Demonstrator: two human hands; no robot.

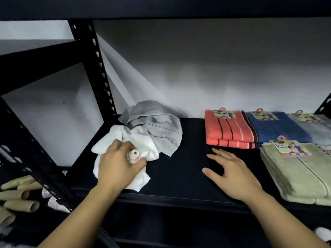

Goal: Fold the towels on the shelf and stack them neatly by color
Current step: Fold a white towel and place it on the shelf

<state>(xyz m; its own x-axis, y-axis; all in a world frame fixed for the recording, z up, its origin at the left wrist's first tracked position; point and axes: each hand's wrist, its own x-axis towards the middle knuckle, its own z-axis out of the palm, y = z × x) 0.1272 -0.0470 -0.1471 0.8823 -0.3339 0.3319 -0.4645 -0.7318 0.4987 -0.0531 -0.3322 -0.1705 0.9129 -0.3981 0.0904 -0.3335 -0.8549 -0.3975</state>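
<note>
A crumpled white towel (143,140) lies at the left of the black shelf (188,158), with a crumpled grey towel (157,122) heaped behind it. My left hand (118,163) lies on the white towel and its fingers curl round the towel's pink hanger tag (134,155). My right hand (231,172) rests flat on the bare shelf with straight, spread fingers. To the right lie folded towels: two orange striped ones (229,129) stacked, a blue one (275,127), a pale grey one (315,127) and a light green one (300,176) at the front.
A black slotted upright (96,68) and a diagonal brace (35,158) frame the shelf's left end. Cardboard tubes (18,199) lie on the neighbouring shelf at lower left. A white wall (215,68) closes the back, and another shelf board overhangs above.
</note>
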